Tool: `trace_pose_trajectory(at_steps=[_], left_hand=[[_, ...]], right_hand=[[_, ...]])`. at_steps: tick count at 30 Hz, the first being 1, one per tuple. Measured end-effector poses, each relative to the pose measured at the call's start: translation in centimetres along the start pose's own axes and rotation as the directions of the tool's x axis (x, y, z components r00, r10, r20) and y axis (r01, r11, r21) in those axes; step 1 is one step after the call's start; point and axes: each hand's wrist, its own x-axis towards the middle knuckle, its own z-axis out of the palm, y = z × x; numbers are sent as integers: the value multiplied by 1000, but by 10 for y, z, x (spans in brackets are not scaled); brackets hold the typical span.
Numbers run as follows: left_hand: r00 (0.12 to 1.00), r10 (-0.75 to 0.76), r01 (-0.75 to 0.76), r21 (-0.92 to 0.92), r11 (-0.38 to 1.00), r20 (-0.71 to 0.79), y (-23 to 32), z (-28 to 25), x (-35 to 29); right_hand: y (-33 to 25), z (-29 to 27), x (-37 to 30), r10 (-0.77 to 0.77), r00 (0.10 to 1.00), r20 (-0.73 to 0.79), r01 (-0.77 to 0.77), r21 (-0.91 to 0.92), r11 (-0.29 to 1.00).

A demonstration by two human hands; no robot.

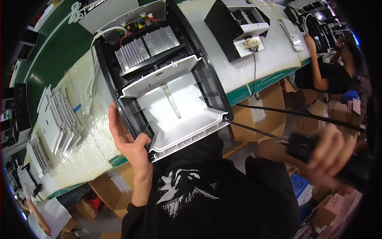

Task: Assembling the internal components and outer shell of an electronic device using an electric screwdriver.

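A black appliance housing (108, 79) with a white inner bin (187, 89) lies tilted on the bench in front of me. Finned silver heat sinks (139, 49) and wiring sit in its far part. My left hand (133, 145) grips the housing's near left side, thumb over the rim and fingers along the outer wall. Blurred by motion, my right hand (332, 153) is wrapped round a black power screwdriver (300, 146). Its long thin bit (254, 130) reaches the near right corner of the housing, where any screw is too small to make out.
White slotted panels (59, 119) stand in a row on the film-covered bench (97, 131) at left. A black-and-white unit (242, 30) stands at the back right. A dark cord (306, 115) crosses at right. Cardboard boxes (270, 119) sit below the bench. Another person (332, 75) works at far right.
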Motion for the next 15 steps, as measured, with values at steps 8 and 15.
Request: trace_pose_trajectory(at_steps=[8,15], left_hand=[[995,98,-98,72,993,-3,-11,22,-7],[996,84,-83,130,988,-8,-12,21,-9]], right_hand=[[-8,-117,48,-386,893,-232,211,-541,814],[59,-162,62,-266,939,-219,131,-487,863]])
